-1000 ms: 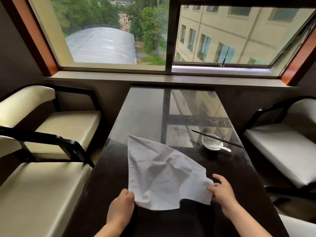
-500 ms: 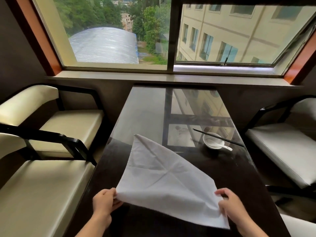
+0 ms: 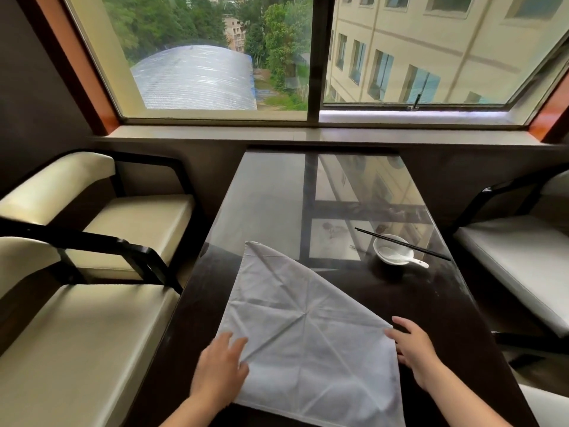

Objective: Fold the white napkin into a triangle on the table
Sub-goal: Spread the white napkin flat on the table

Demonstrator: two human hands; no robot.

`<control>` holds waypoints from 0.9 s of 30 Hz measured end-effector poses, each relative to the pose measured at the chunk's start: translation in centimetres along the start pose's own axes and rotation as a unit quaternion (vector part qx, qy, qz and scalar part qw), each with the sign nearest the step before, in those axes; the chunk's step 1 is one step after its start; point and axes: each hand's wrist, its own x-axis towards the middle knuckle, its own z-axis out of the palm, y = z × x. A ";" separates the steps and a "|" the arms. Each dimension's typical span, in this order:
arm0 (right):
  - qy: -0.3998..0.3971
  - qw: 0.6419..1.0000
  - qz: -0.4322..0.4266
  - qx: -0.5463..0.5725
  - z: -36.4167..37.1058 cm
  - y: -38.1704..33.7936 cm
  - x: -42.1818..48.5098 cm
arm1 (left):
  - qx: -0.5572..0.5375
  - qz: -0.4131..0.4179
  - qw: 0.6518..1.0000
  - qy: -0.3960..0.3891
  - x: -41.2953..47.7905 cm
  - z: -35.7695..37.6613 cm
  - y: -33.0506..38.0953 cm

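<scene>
The white napkin [image 3: 303, 331] lies spread flat on the near half of the dark glossy table [image 3: 431, 303], one corner pointing away toward the window, crease lines crossing its middle. My left hand [image 3: 221, 369] rests on the napkin's left edge with fingers spread flat. At the napkin's right corner, my right hand [image 3: 414, 349] touches the cloth with fingers extended and apart. Neither hand pinches the cloth.
A small white bowl [image 3: 391, 251] with a white spoon [image 3: 414, 261] stands at the right middle of the table, black chopsticks [image 3: 400, 243] laid across it. Cream cushioned chairs [image 3: 92, 334] flank the left side, another chair [image 3: 517, 257] the right. A window sill [image 3: 308, 135] runs beyond the table's far end.
The napkin went from crumpled and held up by both hands to spread flat on the table. Both hands let go of the corners and now lie open on it.
</scene>
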 end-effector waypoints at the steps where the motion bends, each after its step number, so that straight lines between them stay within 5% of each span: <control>1: 0.002 1.000 0.004 0.022 0.3 -0.2 0.6 | 0.016 0.020 0.999 -0.026 0.4 0.3 0.7; 8: 0.036 0.997 -0.018 0.060 2.3 -2.5 1.5 | 0.087 0.011 0.983 -0.163 1.8 2.5 2.2; 14: -0.225 0.957 -0.025 0.182 1.4 -5.1 -0.4 | 0.098 0.007 0.982 -0.162 1.8 3.6 1.6; 19: -0.111 0.976 0.045 0.179 2.0 -5.5 1.0 | 0.095 -0.001 0.979 -0.180 2.1 3.5 2.1; 23: -0.036 0.939 0.119 0.321 2.8 -5.8 2.2 | 0.091 -0.008 0.979 -0.181 2.2 3.1 2.2; 27: -0.025 0.953 0.216 0.210 3.7 -5.4 2.8 | 0.093 -0.016 0.979 -0.182 2.3 3.2 2.2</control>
